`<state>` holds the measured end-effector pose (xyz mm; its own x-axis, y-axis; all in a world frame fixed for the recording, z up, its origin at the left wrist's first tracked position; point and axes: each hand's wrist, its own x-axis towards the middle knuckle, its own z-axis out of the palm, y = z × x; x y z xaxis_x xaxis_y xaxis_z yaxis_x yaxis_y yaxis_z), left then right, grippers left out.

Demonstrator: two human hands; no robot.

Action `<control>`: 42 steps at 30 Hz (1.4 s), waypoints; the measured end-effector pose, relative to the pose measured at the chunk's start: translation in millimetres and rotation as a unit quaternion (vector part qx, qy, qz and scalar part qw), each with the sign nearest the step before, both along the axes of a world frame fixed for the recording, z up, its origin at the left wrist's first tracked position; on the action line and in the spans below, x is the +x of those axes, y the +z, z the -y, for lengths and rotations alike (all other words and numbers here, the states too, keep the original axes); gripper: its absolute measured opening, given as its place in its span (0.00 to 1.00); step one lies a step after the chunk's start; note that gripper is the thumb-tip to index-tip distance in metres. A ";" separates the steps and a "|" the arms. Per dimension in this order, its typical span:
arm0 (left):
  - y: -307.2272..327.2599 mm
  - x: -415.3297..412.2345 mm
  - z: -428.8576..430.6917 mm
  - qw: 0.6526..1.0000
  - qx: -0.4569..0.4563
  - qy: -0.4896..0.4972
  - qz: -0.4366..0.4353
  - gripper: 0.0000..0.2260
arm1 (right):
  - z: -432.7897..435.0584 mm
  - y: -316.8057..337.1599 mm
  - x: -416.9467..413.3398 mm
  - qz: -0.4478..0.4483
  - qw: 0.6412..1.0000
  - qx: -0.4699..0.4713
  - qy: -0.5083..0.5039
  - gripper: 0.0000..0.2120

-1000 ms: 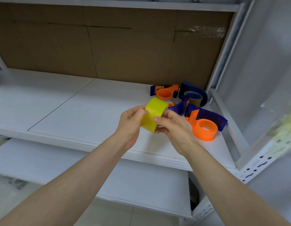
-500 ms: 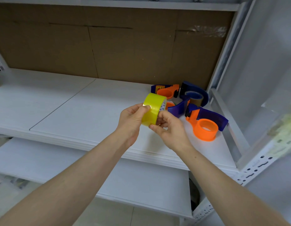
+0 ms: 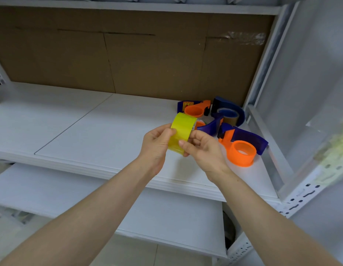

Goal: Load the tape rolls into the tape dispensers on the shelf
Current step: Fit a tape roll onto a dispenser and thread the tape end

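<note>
Yellow tape roll (image 3: 183, 134): being held above the shelf (image 3: 109, 131), near the empty dispenser (image 3: 243, 148). Left hand (image 3: 157, 144) and right hand (image 3: 203, 148) are both pinching it. Risk: the pinch on glossy film may be slipping, dropping it. Rear dispenser (image 3: 195, 110), red-and-yellow label (image 3: 188, 106): lettering too small to read.

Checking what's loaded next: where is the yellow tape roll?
Head view, right of centre: the yellow tape roll is held between the left hand and right hand above the shelf, just left of the dispensers.

Bright, even light with soft shadows; wide-angle bending at the edges, right side smeared with blur.
</note>
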<state>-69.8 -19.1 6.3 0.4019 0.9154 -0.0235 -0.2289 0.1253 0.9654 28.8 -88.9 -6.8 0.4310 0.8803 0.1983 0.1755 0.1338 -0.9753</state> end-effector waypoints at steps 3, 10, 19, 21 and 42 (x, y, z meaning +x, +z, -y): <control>4.2 1.0 -1.1 1.000 -0.006 0.011 0.003 0.05 | -1.4 -6.5 -1.5 0.094 0.995 -0.014 -0.020 0.06; 7.0 0.8 -2.4 1.000 -0.016 0.004 0.011 0.05 | -0.3 -5.1 -0.5 0.188 0.982 -0.013 -0.031 0.05; 6.6 -1.0 -2.6 1.000 -0.016 0.012 0.003 0.04 | 1.6 -7.1 -5.1 0.230 0.972 0.003 -0.044 0.09; 6.4 -0.6 -1.8 1.000 -0.017 0.015 0.006 0.04 | 1.6 -7.5 -6.4 0.225 0.973 0.006 -0.048 0.09; -3.1 -13.3 -2.3 0.995 0.037 -0.094 0.001 0.06 | 8.4 32.1 24.7 0.243 0.963 0.024 -0.114 0.16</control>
